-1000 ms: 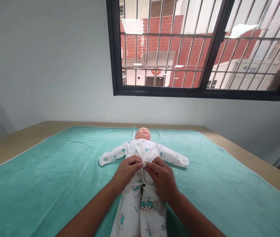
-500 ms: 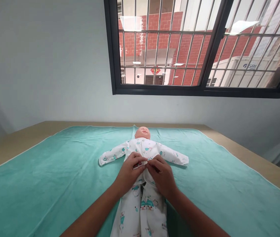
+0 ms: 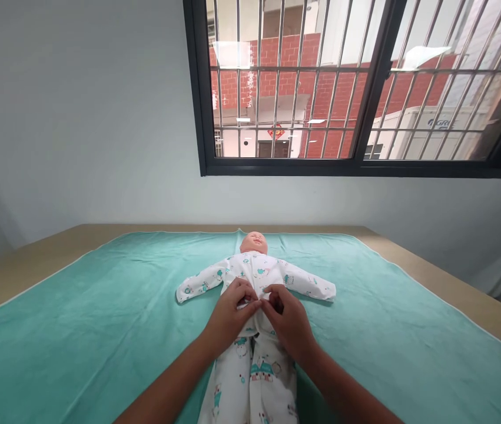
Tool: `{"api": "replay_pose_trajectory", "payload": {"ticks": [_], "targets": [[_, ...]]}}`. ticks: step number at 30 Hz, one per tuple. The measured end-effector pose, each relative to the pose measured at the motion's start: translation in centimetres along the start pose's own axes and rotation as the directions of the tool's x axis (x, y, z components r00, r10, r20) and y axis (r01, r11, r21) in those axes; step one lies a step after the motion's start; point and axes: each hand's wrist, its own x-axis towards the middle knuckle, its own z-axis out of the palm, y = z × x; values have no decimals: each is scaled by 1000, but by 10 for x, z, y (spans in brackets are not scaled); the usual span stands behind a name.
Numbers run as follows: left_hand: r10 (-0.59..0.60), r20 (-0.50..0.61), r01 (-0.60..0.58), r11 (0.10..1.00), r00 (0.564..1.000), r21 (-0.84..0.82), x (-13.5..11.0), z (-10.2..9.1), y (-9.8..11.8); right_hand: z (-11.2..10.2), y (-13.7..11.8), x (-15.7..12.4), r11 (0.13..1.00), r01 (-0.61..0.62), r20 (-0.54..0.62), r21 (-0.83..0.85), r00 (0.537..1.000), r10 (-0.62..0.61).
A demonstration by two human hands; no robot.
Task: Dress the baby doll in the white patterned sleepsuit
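Doll [image 3: 254, 242] in a white printed romper [image 3: 254, 353] lies on its back along the middle of the teal towel [image 3: 78, 330], which covers most of our tan worktop [image 3: 453, 288] under the barred window [image 3: 356, 88]. Its head points away from us and its sleeves spread to either side. Our hands meet over its belly: the left hand [image 3: 229, 312] and the right hand [image 3: 291, 321] each pinch the romper's front edge, fingertips touching at the midline.
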Motion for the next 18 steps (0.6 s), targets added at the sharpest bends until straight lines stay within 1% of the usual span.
{"api": "replay_pose_trajectory", "payload": {"ticks": [2, 3, 5, 6, 7, 8, 9, 10, 11, 12, 13, 15, 16, 17, 18], "targets": [[38, -7, -37, 997, 999, 66, -2, 3, 4, 0, 2, 2, 999, 24, -12, 39, 1000, -23], [68, -3, -68, 992, 998, 102, -2, 4, 6, -3, 5, 4, 997, 30, -36, 71, 999, -27], [120, -4, -118, 981, 993, 155, -1, 0, 7, -12, 18, 13, 992, 7, -105, 129, 994, 7], [129, -37, -120, 977, 991, 176, 1, -5, 5, -20, 29, 19, 991, -25, -145, 132, 988, 44], [120, -97, -99, 975, 988, 198, 3, -13, -1, -30, 43, 25, 991, -68, -176, 115, 980, 87], [96, -197, -49, 972, 976, 228, 6, -24, -10, -41, 59, 31, 991, -117, -208, 67, 970, 128], [66, -295, 22, 958, 953, 285, 8, -37, -23, -53, 75, 36, 987, -163, -249, -12, 956, 155], [38, -372, 111, 922, 927, 371, 10, -51, -38, -65, 92, 41, 973, -196, -305, -118, 940, 152], [26, -423, 195, 861, 906, 470, 10, -66, -55, -77, 109, 45, 948, -212, -350, -237, 929, 120], [7, -426, 256, 791, 905, 556, 9, -79, -72, -86, 123, 48, 911, -232, -366, -340, 925, 100], [-34, -403, 297, 734, 914, 611, 7, -92, -88, -93, 135, 50, 878, -260, -351, -401, 929, 115], [-174, -272, 316, 674, 946, 668, 0, -110, -112, -101, 151, 53, 851, -266, -249, -453, 954, 165], [-231, -232, 327, 647, 945, 689, -3, -116, -119, -101, 154, 55, 854, -246, -187, -458, 966, 178], [-279, -220, 351, 621, 935, 701, -5, -119, -123, -101, 156, 56, 861, -219, -137, -460, 975, 175], [-308, -232, 376, 590, 923, 714, -7, -121, -123, -101, 156, 58, 867, -193, -107, -460, 981, 162]]}}
